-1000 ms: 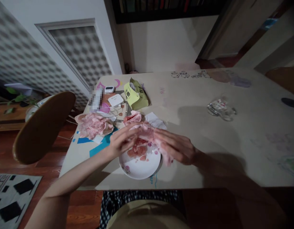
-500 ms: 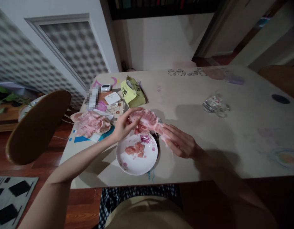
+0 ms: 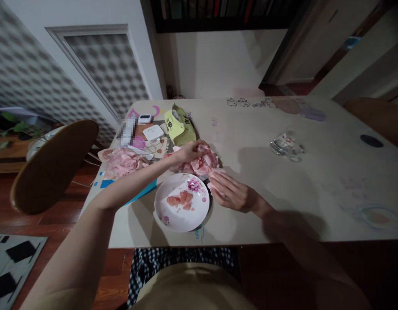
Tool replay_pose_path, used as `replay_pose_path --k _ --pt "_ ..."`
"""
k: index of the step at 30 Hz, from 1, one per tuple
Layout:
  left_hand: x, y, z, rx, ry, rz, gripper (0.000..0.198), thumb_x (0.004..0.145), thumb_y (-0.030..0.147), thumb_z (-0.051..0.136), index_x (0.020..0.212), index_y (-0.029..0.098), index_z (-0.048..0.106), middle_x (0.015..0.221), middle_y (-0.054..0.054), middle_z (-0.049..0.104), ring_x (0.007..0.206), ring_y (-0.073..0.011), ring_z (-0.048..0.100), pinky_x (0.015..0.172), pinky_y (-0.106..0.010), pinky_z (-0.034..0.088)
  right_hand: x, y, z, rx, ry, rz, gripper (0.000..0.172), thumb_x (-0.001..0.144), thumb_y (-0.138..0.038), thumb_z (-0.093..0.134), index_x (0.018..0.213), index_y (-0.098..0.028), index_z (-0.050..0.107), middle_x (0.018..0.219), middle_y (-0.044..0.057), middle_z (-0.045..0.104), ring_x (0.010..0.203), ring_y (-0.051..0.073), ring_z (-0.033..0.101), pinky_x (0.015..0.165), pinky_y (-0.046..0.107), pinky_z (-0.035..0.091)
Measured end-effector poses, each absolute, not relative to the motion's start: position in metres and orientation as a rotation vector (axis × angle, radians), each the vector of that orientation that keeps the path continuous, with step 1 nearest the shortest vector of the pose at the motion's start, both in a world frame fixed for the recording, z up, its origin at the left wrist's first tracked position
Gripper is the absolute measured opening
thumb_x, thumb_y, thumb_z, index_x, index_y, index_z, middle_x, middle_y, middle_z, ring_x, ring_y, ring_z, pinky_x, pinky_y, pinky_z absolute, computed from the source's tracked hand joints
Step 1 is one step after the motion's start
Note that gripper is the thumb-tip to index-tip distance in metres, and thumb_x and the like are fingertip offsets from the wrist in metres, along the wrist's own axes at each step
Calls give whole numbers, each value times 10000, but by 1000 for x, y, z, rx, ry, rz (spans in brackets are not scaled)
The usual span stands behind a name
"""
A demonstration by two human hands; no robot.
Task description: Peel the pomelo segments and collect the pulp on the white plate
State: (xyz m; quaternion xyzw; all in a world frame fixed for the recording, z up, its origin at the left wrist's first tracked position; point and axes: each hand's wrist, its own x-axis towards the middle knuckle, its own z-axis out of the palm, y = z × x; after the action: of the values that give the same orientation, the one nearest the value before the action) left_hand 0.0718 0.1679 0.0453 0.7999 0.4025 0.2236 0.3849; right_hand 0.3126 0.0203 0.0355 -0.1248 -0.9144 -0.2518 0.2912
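Observation:
A white plate [image 3: 165, 217] with purple flowers lies near the table's front edge. Peeled pieces of pink pomelo flesh [image 3: 181, 200] rest on it. Just beyond the plate, a pile of crumpled pink pomelo peel [image 3: 199, 165] is spread out. My left hand [image 3: 192, 150] reaches over the plate's far side to this pile, its fingers closed on a pinkish bit of peel. To the right of the plate, my right hand [image 3: 232, 191] has its fingers curled round a pomelo segment [image 3: 216, 173], mostly hidden by the hand.
Another heap of pink peel [image 3: 123, 162] sits at the table's left edge. Behind stand a yellow-green bag [image 3: 181, 127], a white box [image 3: 153, 133] and a small white device [image 3: 145, 119]. A clear glass item [image 3: 286, 145] is on the right. A wooden chair [image 3: 53, 168] stands left.
Both hands held the pomelo segment over the plate's far edge. My left hand has come off it and moved up to the peel pile; my right hand has shifted slightly left.

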Motion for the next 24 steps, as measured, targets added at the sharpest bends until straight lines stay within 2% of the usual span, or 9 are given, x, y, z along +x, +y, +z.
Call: replay_pose_path --k 3,5,11,17,20,24 --pt "73 171 42 1967 981 563 341 848 340 697 1118 137 743 608 61 495 563 -84 376 548 -197 321 313 17 32 -320 -2418 -657 266 930 -128 724 1184 -136 647 1349 164 714 1378 280 616 1056 451 633" --pt "74 173 39 1918 988 555 344 826 357 729 1086 132 750 595 63 494 555 -80 379 535 -193 317 312 16 30 -316 -2394 -651 262 920 -124 733 1169 -139 650 1341 162 720 1377 282 617 1053 448 635" --pt "79 190 29 1818 1139 644 338 792 348 801 1016 106 726 684 12 618 583 -85 487 555 -197 384 313 8 28 -473 -2229 -575 289 963 -137 689 1241 -167 618 1288 124 753 1337 262 650 1003 408 675" --pt "74 202 32 1776 1260 750 359 862 350 770 1112 110 679 667 27 586 548 -75 482 540 -193 391 310 0 33 -603 -2148 -386 519 921 -96 732 1406 -149 557 1281 139 760 1247 238 714 1006 362 662" --pt "75 193 34 1833 1259 717 319 845 317 781 1085 121 704 701 12 633 602 -96 544 581 -196 435 302 5 35 -728 -2060 -240 586 923 -123 737 1464 -185 521 1283 124 763 1168 215 755 969 328 664" --pt "77 180 35 1937 1303 675 296 836 241 759 1106 123 725 846 -39 733 715 -145 629 670 -224 493 287 14 35 -814 -2031 -100 559 937 -197 746 1457 -198 540 1226 105 787 1085 209 784 930 304 661"
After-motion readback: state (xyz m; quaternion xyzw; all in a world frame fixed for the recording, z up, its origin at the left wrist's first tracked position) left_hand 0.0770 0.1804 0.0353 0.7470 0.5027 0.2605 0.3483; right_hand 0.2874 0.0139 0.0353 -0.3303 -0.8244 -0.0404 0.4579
